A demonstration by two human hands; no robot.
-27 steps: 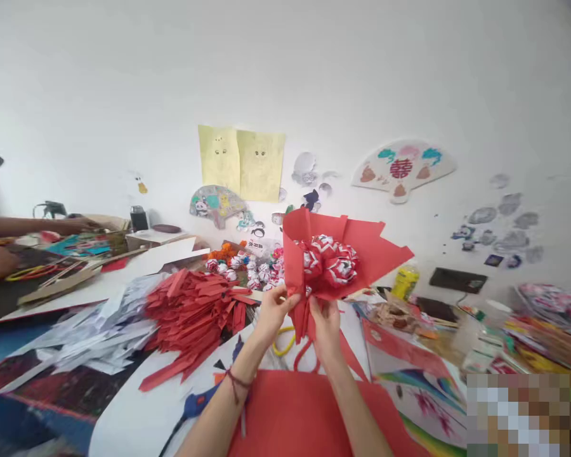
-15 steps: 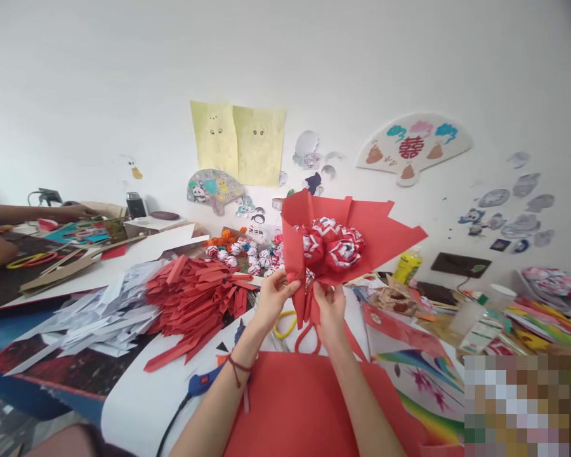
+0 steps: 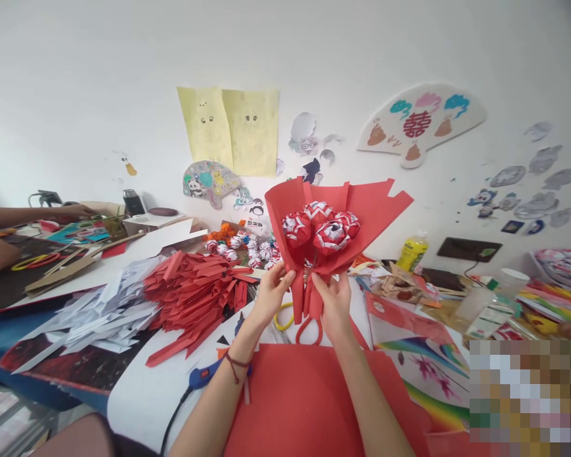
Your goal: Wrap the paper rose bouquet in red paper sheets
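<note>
A broad, plain off-white wall (image 3: 285,44) fills the upper half of the view, softly and evenly lit. Two pale-yellow paper sheets (image 3: 252,143) with small drawn eyes hang on it side by side. To their right is a large white fan-shaped board (image 3: 390,141) with painted clouds; grey-and-white paper cutouts (image 3: 537,204) cluster farther right. Below stands a white-topped table (image 3: 136,400) with a rounded near corner.

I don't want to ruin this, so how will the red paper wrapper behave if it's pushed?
The red paper wrapper looks fairly stiff, flaring above the left hand and right hand without drooping. It may tip, since three flowers sit above its narrow lower end. It probably creases easily, judging by its thin edges.
</note>
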